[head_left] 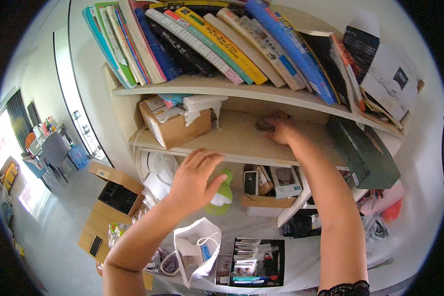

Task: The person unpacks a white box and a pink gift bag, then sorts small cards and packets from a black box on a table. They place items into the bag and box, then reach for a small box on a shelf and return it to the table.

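Observation:
My right hand (282,130) reaches deep onto the middle shelf (232,138), its fingers closed on a small dark roundish object (265,124) near the back. Shadow and the fingers hide much of that object, so its exact kind does not show. My left hand (197,175) hovers in front of the shelf's front edge, holding nothing, with the thumb apart from the fingers. Up and to the left of it, a cardboard box (177,129) with papers and a white plastic bag (202,104) on top stands on the same shelf.
Leaning books (227,47) fill the top shelf. A dark green box (364,155) juts out at the shelf's right end. Below are a white paper bag (182,246), a black box of cards (279,246), a box of small packages (266,201) and an open carton (133,185).

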A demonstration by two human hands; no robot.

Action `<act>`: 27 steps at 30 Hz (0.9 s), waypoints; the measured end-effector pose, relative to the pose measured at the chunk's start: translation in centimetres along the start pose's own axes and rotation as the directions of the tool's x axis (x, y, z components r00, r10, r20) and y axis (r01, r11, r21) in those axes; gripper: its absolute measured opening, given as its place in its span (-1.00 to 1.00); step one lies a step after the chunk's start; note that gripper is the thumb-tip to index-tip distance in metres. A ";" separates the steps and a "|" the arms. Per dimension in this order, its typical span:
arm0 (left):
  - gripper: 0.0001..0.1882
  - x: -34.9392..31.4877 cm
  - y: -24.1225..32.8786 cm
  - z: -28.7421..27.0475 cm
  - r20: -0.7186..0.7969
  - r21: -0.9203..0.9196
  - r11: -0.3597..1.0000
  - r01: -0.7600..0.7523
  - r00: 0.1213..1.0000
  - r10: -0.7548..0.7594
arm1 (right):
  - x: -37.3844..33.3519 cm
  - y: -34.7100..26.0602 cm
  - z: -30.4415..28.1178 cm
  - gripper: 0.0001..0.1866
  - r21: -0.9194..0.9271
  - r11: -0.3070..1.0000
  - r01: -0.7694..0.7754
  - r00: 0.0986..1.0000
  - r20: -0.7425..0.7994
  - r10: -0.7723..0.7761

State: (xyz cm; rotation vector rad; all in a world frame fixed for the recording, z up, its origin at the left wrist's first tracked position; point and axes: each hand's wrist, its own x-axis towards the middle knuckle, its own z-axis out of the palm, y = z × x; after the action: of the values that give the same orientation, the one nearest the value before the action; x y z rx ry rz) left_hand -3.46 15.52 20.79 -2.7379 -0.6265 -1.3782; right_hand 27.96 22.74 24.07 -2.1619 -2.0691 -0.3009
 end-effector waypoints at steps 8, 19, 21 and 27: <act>-0.59 -3.0 -7.8 0.9 0.031 0.154 0.986 0.064 0.997 -0.069 | 7.3 -1.7 2.5 -0.65 0.191 0.981 0.032 0.987 -0.162 -0.001; -0.65 -4.6 -7.9 1.0 -0.052 -0.020 0.998 0.057 0.997 -0.058 | 3.8 -6.7 1.6 -0.71 0.083 0.951 0.298 0.952 -0.100 -0.290; -0.66 -4.3 -7.0 0.6 -0.069 -0.048 0.999 0.000 0.998 -0.003 | 3.8 -5.1 1.7 -0.71 0.293 0.912 0.286 0.957 -0.132 -0.258; -0.73 -2.0 -5.6 2.1 -0.116 -0.362 0.922 0.136 0.975 -0.189 | 5.0 -4.2 2.5 -0.75 0.067 0.996 -0.050 0.950 -0.305 0.069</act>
State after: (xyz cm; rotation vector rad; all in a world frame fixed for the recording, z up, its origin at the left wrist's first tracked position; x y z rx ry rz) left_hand -4.91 20.38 17.10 -2.8574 -0.6694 -1.8834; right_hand 24.12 28.38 22.64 -1.9911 -1.8154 -0.5265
